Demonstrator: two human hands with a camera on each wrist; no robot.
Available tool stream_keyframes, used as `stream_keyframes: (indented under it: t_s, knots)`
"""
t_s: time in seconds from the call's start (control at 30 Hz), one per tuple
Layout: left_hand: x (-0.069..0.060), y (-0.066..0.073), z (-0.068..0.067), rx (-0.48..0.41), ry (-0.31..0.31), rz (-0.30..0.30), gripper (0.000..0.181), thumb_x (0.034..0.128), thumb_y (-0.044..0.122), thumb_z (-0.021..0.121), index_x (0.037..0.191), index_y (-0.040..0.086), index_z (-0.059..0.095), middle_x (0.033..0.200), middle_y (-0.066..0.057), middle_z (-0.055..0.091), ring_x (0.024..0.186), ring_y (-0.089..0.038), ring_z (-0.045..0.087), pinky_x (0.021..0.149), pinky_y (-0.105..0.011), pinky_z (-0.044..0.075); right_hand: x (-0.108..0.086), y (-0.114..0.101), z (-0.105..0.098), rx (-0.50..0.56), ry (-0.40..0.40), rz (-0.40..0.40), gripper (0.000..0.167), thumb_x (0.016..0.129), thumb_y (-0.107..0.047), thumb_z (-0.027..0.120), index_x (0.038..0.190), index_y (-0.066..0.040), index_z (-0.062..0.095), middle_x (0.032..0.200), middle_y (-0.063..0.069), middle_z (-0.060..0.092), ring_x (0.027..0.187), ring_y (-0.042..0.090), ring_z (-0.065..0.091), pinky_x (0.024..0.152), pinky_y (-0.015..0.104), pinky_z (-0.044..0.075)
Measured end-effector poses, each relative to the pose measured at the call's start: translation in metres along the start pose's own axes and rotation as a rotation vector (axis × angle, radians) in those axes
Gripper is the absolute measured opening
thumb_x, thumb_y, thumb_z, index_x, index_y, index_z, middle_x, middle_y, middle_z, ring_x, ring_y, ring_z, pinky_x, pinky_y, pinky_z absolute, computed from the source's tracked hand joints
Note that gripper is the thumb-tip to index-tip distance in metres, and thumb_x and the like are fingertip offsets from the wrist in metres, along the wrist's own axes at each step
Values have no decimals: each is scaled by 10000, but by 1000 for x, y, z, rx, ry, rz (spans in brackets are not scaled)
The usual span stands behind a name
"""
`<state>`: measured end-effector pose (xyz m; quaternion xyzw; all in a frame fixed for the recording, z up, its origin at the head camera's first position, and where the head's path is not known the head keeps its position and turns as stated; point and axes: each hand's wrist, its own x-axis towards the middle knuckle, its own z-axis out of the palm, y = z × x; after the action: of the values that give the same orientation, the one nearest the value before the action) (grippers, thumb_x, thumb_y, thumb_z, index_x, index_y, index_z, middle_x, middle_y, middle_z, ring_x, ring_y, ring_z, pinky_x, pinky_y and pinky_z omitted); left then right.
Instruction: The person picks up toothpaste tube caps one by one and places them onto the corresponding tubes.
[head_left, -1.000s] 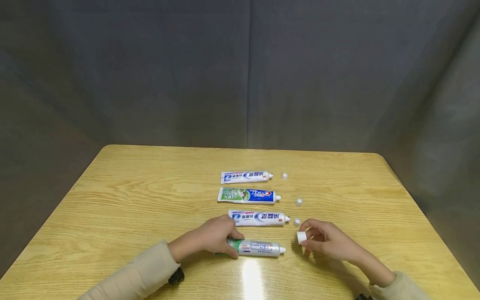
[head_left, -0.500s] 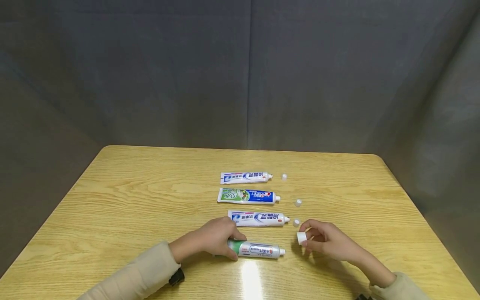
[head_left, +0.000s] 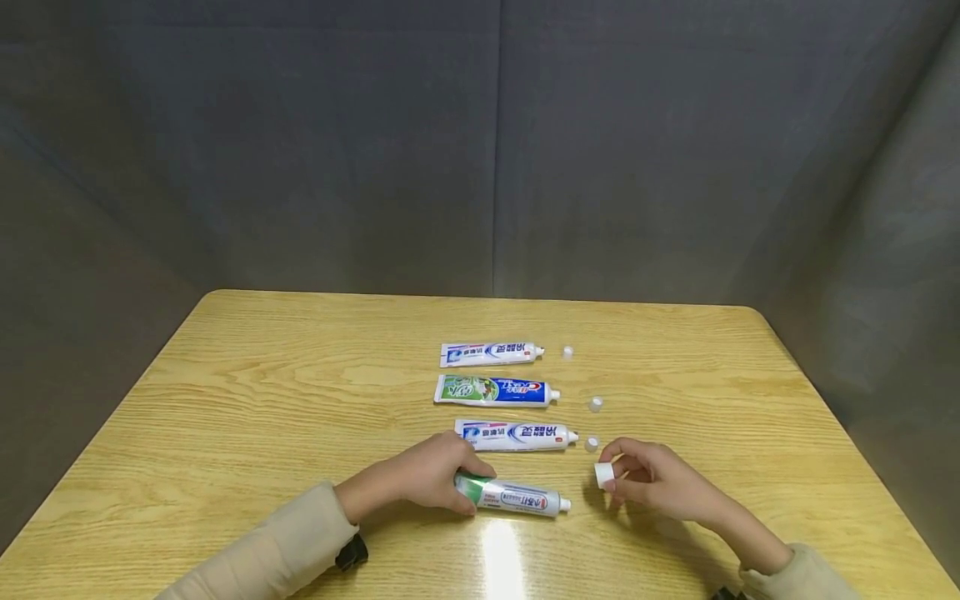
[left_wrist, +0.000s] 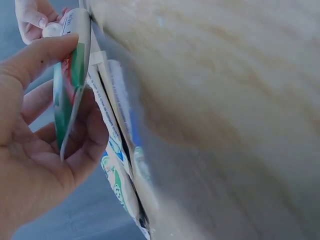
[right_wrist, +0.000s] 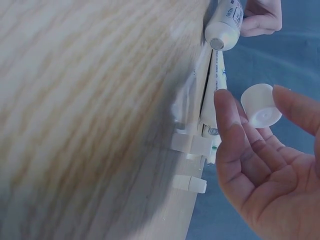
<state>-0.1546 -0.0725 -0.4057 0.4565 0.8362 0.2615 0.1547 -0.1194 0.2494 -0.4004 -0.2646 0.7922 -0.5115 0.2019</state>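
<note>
My left hand grips the tail end of a silver and green toothpaste tube, thumb and fingers on either side. Its uncapped nozzle points right; the tail is hidden by the hand. In the left wrist view the tube stands on edge between thumb and fingers. To the right, my right hand pinches a white cap, held apart from the nozzle. The right wrist view shows this cap between thumb and fingers, with the tube's round nozzle end farther off.
Beyond lie three more uncapped toothpaste tubes in a column: a white one, a green and blue one and another white one. A loose cap lies near the closest nozzle, with two more caps farther back.
The held tube has rolled slightly in my left hand, so its label faces up more, and its nozzle end has dipped toward me a little. My right hand with the cap has hardly moved.
</note>
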Motion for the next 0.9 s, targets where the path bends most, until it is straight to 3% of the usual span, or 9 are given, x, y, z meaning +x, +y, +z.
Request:
stream_keyframes:
  t_s: [0.3, 0.53, 0.67, 0.9]
  knots:
    - [-2, -3, 1, -34, 36, 8, 423, 695, 94, 737, 1096, -5, 647, 929, -56, 674, 607, 16, 467, 510, -138, 401, -2, -1, 1, -19, 9, 0, 224, 894, -106, 573, 1040, 45, 496, 858, 195, 627, 695, 240, 629, 574, 349, 509]
    - [-3, -4, -4, -46, 108, 53, 427, 710, 90, 732, 1110, -22, 633, 853, -39, 655, 576, 7, 422, 507, -150, 384, -3, -3, -2, -18, 26, -15, 243, 900, -96, 562, 1064, 65, 486, 878, 218, 615, 724, 262, 634, 607, 354, 514]
    - [-4, -5, -7, -57, 139, 55, 427, 723, 101, 736, 1119, -16, 629, 910, -48, 661, 597, -2, 426, 532, -164, 386, -2, -3, -3, -16, 24, -38, 244, 900, -84, 559, 1075, 67, 481, 891, 230, 609, 733, 270, 635, 627, 358, 515]
    - [-6, -3, -15, -86, 207, 52, 427, 723, 101, 744, 1124, 6, 635, 828, 8, 628, 621, -22, 427, 531, -181, 395, 0, -5, -4, 35, 33, -50, 299, 898, -59, 553, 1111, 123, 449, 937, 275, 598, 783, 295, 636, 684, 356, 516]
